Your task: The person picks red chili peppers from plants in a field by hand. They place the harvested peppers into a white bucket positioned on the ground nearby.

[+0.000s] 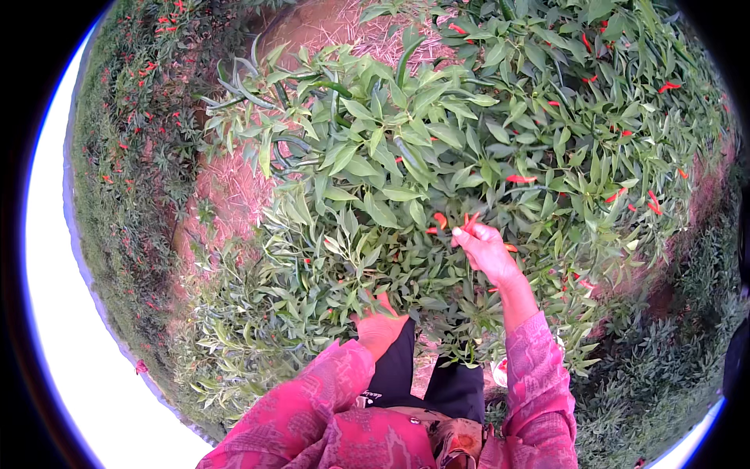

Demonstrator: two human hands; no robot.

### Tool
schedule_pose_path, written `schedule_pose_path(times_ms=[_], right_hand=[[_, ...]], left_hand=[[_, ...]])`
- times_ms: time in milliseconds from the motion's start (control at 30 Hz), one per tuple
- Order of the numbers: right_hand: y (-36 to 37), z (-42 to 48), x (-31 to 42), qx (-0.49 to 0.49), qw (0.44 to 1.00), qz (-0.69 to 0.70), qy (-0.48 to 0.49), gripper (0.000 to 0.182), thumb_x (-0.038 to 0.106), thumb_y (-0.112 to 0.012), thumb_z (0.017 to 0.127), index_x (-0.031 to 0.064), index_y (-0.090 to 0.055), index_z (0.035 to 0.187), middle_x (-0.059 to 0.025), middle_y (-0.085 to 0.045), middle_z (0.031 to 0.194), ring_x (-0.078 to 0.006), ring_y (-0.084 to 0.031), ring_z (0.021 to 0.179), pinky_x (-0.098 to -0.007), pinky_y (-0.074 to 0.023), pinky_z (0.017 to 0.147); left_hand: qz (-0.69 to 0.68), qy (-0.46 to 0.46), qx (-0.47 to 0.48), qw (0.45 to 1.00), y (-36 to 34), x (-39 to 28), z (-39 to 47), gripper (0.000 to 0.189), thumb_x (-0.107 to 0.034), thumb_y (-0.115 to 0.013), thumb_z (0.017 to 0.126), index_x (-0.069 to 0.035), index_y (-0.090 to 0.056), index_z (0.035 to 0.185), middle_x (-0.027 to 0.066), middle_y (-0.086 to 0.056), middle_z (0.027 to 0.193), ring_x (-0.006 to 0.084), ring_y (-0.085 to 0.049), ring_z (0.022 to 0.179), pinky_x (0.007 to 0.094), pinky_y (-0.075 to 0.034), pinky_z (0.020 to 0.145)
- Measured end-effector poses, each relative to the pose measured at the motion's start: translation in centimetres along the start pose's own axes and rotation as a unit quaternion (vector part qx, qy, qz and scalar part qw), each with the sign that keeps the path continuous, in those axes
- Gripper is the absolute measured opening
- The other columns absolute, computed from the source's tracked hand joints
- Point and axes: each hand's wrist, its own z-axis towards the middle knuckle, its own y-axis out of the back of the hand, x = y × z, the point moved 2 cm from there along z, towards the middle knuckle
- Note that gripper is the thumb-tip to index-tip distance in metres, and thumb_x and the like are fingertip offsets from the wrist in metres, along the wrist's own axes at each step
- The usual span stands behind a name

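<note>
My right hand (485, 249) is raised over the chilli plants, its thumb and fingers closed on a red chilli pepper (470, 221). Another red-orange chilli (440, 220) shows just left of the fingertips. Low in front of my body, my left hand (378, 325) reaches into the leaves of a chilli plant (363, 275); leaves cover part of its fingers, and whether it grips anything cannot be seen. Long green chillies (408, 61) and a red one (521, 179) hang among the foliage farther forward.
Dense chilli plants (586, 135) bearing red fruit spread to the right. Straw-strewn reddish soil (225, 193) separates them from another row (135, 146) at the left. A whitish container (500, 373) with something red is partly visible beside my right sleeve.
</note>
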Motion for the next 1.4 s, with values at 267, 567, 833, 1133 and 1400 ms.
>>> schedule_pose_path(times_ms=[267, 567, 833, 1133, 1400], right_hand=[[1.2, -6.7, -3.3, -0.01, 0.917, 0.397, -0.032, 0.025, 0.027, -0.056, 0.093, 0.0078, -0.051, 0.078, 0.0055, -0.034, 0.061, -0.003, -0.025, 0.045, -0.0204, -0.0226, 0.04], [-0.2, -5.0, 2.3, -0.044, 0.929, -0.183, 0.318, 0.025, 0.026, -0.052, 0.095, 0.0035, -0.054, 0.085, 0.0011, -0.045, 0.07, -0.0087, -0.045, 0.057, -0.0217, -0.0375, 0.057], [-0.3, -4.5, 3.9, -0.004, 0.996, 0.012, 0.092, 0.016, 0.016, -0.048, 0.096, 0.003, -0.058, 0.095, 0.0025, -0.051, 0.076, -0.0052, -0.042, 0.057, -0.0209, -0.0366, 0.05], [-5.9, 0.9, 2.7, -0.114, 0.741, -0.621, 0.231, 0.011, 0.01, -0.06, 0.083, 0.0045, -0.059, 0.092, -0.0084, -0.064, 0.082, -0.0249, -0.065, 0.073, -0.0346, -0.0527, 0.062], [-4.0, 1.3, -0.3, -0.092, 0.859, -0.424, 0.273, 0.009, 0.015, -0.058, 0.087, 0.006, -0.059, 0.086, -0.0015, -0.055, 0.07, -0.0135, -0.055, 0.055, -0.0295, -0.0455, 0.049]], left_hand=[[-0.012, -0.007, -0.005, 1.0, -0.5, -0.1, 0.4, 0.086, -0.056, -0.06, 0.078, -0.012, -0.026, 0.143, 0.0216, -0.022, 0.149, 0.0397, -0.033, 0.133, 0.0602, -0.028, 0.103], [-0.02, -0.024, -0.027, 0.999, -0.9, -0.1, 0.1, 0.086, -0.068, -0.048, 0.079, -0.008, -0.033, 0.139, 0.0197, -0.035, 0.143, 0.0399, -0.035, 0.13, 0.0629, -0.027, 0.099], [-0.003, -0.012, -0.012, 1.0, -1.7, 0.3, 0.6, 0.086, -0.063, -0.053, 0.079, -0.01, -0.027, 0.142, 0.0222, -0.025, 0.148, 0.0411, -0.03, 0.133, 0.0622, -0.024, 0.102], [-0.002, -0.003, -0.006, 1.0, -0.8, -0.1, 0.2, 0.09, -0.062, -0.055, 0.079, -0.009, -0.023, 0.145, 0.0234, -0.025, 0.146, 0.0426, -0.03, 0.132, 0.0629, -0.025, 0.101], [0.024, -0.148, -0.193, 0.97, -3.1, 1.5, -0.2, 0.055, -0.052, -0.054, 0.083, -0.016, -0.051, 0.125, 0.0119, -0.058, 0.119, 0.0366, -0.054, 0.11, 0.0585, -0.039, 0.088]])
